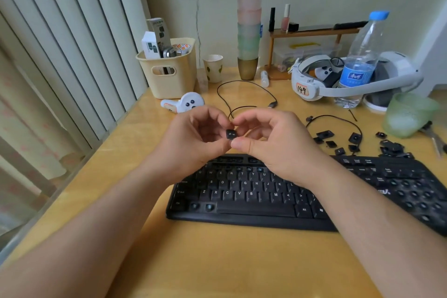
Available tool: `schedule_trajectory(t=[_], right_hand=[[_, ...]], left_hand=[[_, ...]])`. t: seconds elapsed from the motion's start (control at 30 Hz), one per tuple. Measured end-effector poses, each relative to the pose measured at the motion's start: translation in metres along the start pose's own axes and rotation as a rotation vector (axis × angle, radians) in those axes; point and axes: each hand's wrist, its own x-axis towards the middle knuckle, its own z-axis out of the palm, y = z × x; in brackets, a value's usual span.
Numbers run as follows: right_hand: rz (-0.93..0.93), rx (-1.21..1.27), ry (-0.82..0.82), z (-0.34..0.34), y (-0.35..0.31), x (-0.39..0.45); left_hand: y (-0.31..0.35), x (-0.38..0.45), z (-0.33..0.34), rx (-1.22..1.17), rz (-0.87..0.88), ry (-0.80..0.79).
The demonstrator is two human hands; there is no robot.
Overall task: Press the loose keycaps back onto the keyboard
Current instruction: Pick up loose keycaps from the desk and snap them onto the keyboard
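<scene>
- I see my left hand and my right hand raised together above the top edge of the black plastic keyboard, fingertips meeting in the middle.
- Between them I hold one small square black keycap, printed face towards the camera; its legend is too blurred for me to read.
- My right thumb tip sits just under the keycap and my right forefinger curls over it from above, so the right hand pinches it; the other right fingers are bent loosely inward.
- My left fingers are curled, thumb and forefinger closing on the keycap's left side; how firmly they press I cannot tell.
- Directly below my fingers lies the keyboard on the yellow wooden desk, with several bare switch sockets showing in the number row, near the space bar and across the right-hand block.
- To the right of my right fingers, well apart, a scatter of loose black keycaps lies on the desk just behind the keyboard's right end.
- Beyond my fingertips a thin black cable loops across the desk.
- Beyond my left fingers, near them, rests a white handheld controller.
</scene>
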Motion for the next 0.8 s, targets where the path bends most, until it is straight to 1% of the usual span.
schedule_trajectory(t=[0.13,0.27,0.37,0.57,0.73,0.8], right_hand=[[-0.035,-0.069,0.08,0.0036,0.0008,-0.0012],[-0.062,-0.104,0.108,0.0069,0.0014,-0.0011],[-0.082,-0.113,0.124,0.0081,0.0029,0.0002],[-0.121,-0.132,0.114,0.0104,0.0062,0.0007],[-0.246,-0.258,0.053,0.0102,0.0048,-0.0017],[-0.237,-0.292,0.06,0.0101,0.0045,-0.0024]], left_hand=[[-0.0041,-0.0006,0.0024,-0.058,0.051,0.03],[-0.0064,-0.0018,0.0006,-0.08,0.035,0.009],[-0.0065,-0.0027,-0.0034,-0.143,0.001,-0.007],[-0.0031,-0.0026,-0.0041,-0.202,-0.041,0.003],[-0.0025,-0.001,-0.0048,-0.183,-0.045,-0.001],[-0.0024,0.0001,-0.0061,-0.178,-0.048,0.003]])
